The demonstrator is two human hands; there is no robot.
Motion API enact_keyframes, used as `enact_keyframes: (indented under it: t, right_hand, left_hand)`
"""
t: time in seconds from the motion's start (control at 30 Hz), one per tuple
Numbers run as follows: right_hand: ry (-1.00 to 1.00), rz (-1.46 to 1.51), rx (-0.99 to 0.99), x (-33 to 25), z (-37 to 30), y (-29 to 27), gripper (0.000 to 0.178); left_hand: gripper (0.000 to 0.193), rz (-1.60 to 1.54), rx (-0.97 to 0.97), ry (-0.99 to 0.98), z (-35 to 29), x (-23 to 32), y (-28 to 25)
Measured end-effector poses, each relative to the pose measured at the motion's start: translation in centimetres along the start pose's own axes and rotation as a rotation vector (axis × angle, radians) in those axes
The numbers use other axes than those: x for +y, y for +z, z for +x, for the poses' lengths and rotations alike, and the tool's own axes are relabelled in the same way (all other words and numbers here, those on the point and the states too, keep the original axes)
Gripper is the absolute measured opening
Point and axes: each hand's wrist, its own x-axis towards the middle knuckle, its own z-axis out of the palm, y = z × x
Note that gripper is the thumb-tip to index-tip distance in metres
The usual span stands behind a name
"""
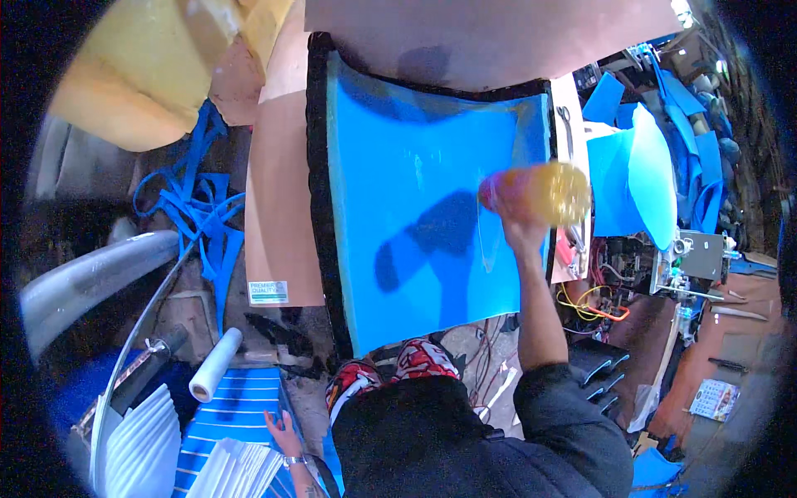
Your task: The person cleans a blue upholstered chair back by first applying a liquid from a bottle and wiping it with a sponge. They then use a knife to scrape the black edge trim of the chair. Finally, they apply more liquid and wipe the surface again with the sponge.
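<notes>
My right hand [516,222] is closed around a blurred, translucent yellowish bottle [566,194], tipped on its side above a blue sheet [415,257]. The bottle's reddish narrow end points left. Shiny streaks show on the sheet, along with a dark shadow of my arm and the bottle. Black borders run along the sheet's left and far edges. Down at my left side, my left hand [282,433] has its fingers apart and holds nothing, with a watch on its wrist. It appears above a blue striped sheet [228,398], near folded white sheets [237,469].
Brown board [282,199] lies left of the blue sheet. Scissors [564,124] rest on the right edge. Curved blue pieces [652,178] stand beyond. Blue strips [212,216], a white roll [216,365] and yellow foam [133,75] are on the left. Cables [585,303] and machinery [693,257] sit right.
</notes>
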Motion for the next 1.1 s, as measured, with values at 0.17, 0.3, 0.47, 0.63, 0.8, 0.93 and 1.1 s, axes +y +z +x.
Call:
enact_keyframes:
  t: [0.17,0.3,0.47,0.63,0.8,0.93,1.1]
  right_hand:
    - [0.152,0.026,-0.120,-3.2,-6.1,-4.9,0.051]
    - [0.112,-0.008,-0.130,-3.4,-1.8,-3.0,0.047]
    - [0.195,0.909,0.463,-3.2,9.4,12.5,0.067]
    - [0.418,0.931,0.531,-5.8,8.7,17.2,0.066]
    - [0.618,0.922,0.211,-8.0,-8.2,6.4,0.049]
    - [0.627,1.013,0.223,-9.0,-8.7,7.1,0.051]
    - [0.381,1.106,0.497,-9.2,6.0,13.8,0.050]
  left_hand:
    - [0.067,-0.028,-0.044,-0.050,0.3,-1.6,1.2]
    - [0.067,-0.073,-0.104,0.027,0.3,-1.4,2.9]
    - [0.067,0.048,-0.097,0.051,1.8,1.3,1.1]
    - [0.068,0.002,-0.004,0.052,2.4,0.0,-2.2]
    - [0.069,0.056,-0.043,-0.029,1.4,-0.7,0.2]
    - [0.067,0.095,-0.090,0.003,0.8,2.2,0.9]
    - [0.065,0.032,-0.077,0.143,2.2,3.4,-0.8]
